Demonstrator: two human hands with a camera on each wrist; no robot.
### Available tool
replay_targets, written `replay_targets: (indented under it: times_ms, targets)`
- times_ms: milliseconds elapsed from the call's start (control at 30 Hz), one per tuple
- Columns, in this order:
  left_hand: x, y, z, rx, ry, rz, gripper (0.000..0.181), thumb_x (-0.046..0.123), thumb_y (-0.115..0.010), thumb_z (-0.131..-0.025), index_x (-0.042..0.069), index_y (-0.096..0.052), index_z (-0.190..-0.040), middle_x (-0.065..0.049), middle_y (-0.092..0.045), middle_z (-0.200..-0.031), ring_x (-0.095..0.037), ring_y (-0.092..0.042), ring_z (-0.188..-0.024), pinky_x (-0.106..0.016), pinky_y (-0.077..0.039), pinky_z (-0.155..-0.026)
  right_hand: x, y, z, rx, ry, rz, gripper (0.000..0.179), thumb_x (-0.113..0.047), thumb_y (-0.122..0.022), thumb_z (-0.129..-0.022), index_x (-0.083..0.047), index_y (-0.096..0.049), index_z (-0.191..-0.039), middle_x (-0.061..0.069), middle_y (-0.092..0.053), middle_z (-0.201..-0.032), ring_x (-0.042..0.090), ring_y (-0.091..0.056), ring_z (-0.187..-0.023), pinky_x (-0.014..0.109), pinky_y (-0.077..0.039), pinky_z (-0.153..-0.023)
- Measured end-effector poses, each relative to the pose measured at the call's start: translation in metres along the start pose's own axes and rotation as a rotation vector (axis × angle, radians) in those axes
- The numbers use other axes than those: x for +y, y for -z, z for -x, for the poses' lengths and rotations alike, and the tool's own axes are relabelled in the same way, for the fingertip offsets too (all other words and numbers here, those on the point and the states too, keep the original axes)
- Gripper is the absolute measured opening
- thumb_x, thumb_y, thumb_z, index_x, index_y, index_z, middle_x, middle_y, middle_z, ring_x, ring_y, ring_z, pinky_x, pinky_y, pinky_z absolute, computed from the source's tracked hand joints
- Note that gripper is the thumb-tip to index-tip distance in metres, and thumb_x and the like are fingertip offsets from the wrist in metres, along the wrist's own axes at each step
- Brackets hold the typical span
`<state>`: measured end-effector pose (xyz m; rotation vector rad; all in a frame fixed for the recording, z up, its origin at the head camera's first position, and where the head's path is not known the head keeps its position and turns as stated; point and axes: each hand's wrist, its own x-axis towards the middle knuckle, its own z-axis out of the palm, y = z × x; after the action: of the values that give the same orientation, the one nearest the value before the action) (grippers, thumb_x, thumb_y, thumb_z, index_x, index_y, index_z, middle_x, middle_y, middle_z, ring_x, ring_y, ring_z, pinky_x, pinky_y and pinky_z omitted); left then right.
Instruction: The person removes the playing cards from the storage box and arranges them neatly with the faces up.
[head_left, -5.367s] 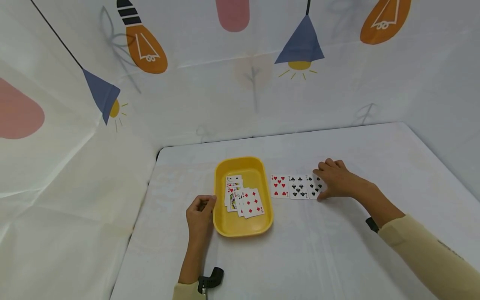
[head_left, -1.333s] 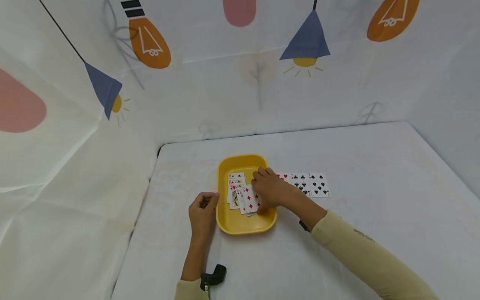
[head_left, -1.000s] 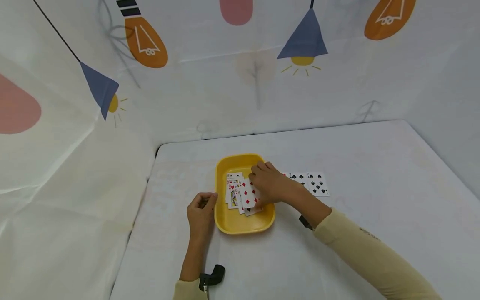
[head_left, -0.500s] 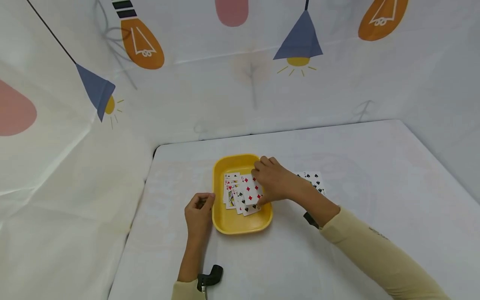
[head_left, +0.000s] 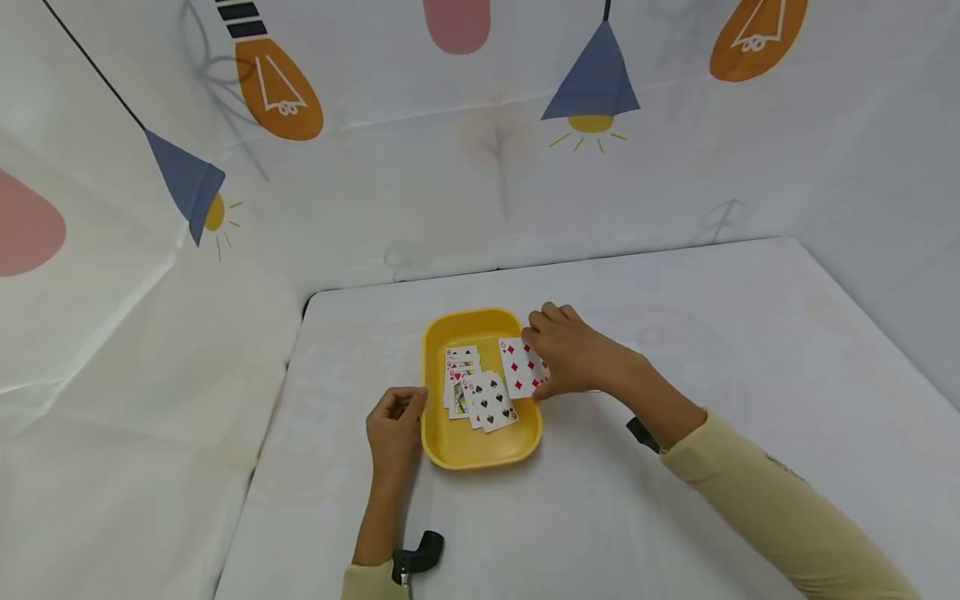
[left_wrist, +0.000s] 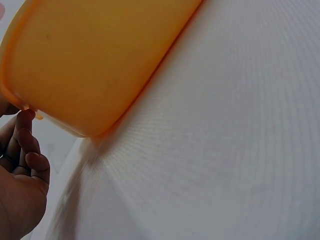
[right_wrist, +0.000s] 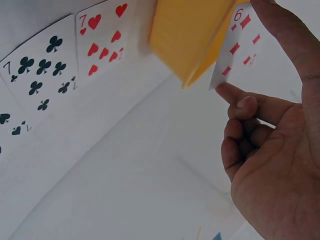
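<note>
My right hand point(head_left: 577, 350) pinches a six of diamonds playing card point(head_left: 517, 367) by its edges, thumb on one end and fingertips on the other. The card is raised over the right rim of a yellow tray point(head_left: 480, 461). Inside the tray lies an overlapping spread of cards with a six of spades point(head_left: 495, 403) on top. In the left wrist view, my left hand point(left_wrist: 25, 175) pinches the tray's rim between thumb and fingertip. The right wrist view has a seven of hearts point(right_wrist: 102, 40), a seven of clubs point(right_wrist: 40, 72) and part of a seven of spades point(right_wrist: 12, 125) lying in a row.
A white cloth point(head_left: 585, 517) covers the table. White fabric walls point(head_left: 420, 183) printed with lamps and bulbs stand behind and to the left. In the head view, the right hand and forearm hide most of the row of sevens.
My right hand went from the row of sevens to the tray, took the six of diamonds off the spread and moved it rightward, uncovering the six of spades. The left hand stays on the rim.
</note>
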<state>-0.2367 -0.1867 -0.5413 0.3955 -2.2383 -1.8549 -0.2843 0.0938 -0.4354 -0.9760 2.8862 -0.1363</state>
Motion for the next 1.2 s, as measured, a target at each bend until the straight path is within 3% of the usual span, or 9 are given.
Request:
replay_targets:
  times_ms: [733,1200]
  targets:
    - [0.0,0.0,0.001,-0.001,0.011,-0.003,0.024,0.031,-0.073,-0.092,0.008,-0.072,-0.097,-0.011,-0.066,-0.091,-0.024,-0.058,-0.078,-0.022,-0.05,-0.062,0.058,-0.017,0.039,0.008,-0.093,0.019,0.075,-0.046,-0.094,-0.063,0.0,-0.064,-0.115,0.006,-0.05,-0.098,0.026,-0.04,-0.099,0.046,-0.035,-0.094]
    - [0.0,0.0,0.0,0.001,0.019,-0.005,0.021,0.029,-0.073,-0.093,0.008,-0.072,-0.098,-0.011,-0.066,-0.092,-0.024,-0.059,-0.078,-0.022,-0.051,-0.064,0.094,-0.025,0.071,0.029,-0.102,0.05,0.069,-0.041,-0.094,-0.063,0.001,-0.063,-0.109,0.007,-0.05,-0.097,0.029,-0.042,-0.098,0.049,-0.036,-0.09]
